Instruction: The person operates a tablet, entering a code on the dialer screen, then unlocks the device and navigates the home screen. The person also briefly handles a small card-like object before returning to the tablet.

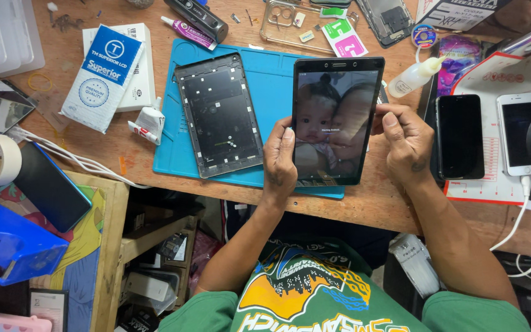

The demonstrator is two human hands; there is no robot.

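**Tablet held upright over the blue mat**

I hold the black tablet [337, 120] in both hands, its lit screen facing me, above the right part of the blue work mat [265, 80] on the table [376, 200]. My left hand [279, 161] grasps its lower left edge, thumb on the glass; my right hand [405, 140] pinches the right edge with its fingertips. That light pinch could let the tablet slip and knock the detached grey back cover [219, 114] lying just left of it.

Far left lies a white box [145, 64] with a blue-and-white sleeve package [101, 77] slanted across it. At the far edge sits a green-and-pink card [344, 37]. Right of me, two phones [490, 135] rest on a red-and-white sheet [523, 71].
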